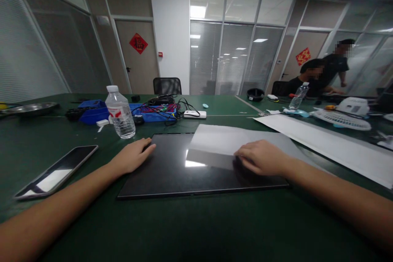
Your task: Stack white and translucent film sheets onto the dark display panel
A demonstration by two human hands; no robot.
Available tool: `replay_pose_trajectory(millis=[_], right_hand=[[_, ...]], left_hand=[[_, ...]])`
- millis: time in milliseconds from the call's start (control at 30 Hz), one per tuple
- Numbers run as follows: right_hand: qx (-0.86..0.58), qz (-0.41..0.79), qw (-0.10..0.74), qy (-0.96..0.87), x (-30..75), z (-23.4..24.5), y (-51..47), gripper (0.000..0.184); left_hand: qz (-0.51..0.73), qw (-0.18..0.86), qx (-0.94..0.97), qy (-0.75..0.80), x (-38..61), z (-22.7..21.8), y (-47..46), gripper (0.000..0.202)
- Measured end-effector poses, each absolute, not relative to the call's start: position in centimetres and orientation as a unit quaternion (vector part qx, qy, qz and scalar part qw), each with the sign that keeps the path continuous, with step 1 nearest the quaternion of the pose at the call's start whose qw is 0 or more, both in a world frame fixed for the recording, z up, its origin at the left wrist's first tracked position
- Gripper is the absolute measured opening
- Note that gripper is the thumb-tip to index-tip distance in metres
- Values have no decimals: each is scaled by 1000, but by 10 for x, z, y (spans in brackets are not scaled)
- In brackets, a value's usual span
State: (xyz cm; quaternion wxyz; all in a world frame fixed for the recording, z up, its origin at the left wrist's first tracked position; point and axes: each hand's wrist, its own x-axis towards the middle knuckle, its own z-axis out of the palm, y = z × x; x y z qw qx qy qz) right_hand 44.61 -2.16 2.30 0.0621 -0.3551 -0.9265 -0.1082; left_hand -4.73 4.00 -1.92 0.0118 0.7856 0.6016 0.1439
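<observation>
A flat black display panel [166, 172] lies on the green table in front of me. My left hand [132, 155] rests at its left edge, thumb apart from the fingers and touching the panel near the far left corner. A pale translucent sheet [221, 138], like a protective film, lies over the panel's far right part and extends past its right side. With closed fingers, my right hand [260, 157] pinches the near edge of this sheet, just above the panel's surface. The fingertips are partly hidden.
A water bottle [121, 114] stands beyond my left hand, and a phone-like device [58, 172] lies left. Blue trays [95, 112] and tangled cables [162, 106] sit behind the panel. A long white board [325, 143] and a white fan [346, 114] lie right. Two people [334, 65] are at the far right.
</observation>
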Motion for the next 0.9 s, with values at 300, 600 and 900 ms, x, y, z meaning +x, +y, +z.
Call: replay_pose_trajectory(millis=[300,600,900], right_hand=[[-242,61,123,-961,408,25,-55,41],[-446,-33,176,-877,462,17,-7,50],[-407,-34,110,-906,468,10,2,50]], left_hand=[[143,40,781,606,-42,-18,38,92],[131,43,782,607,-43,-18,44,86],[157,42,813,559,-43,-23,43,84]])
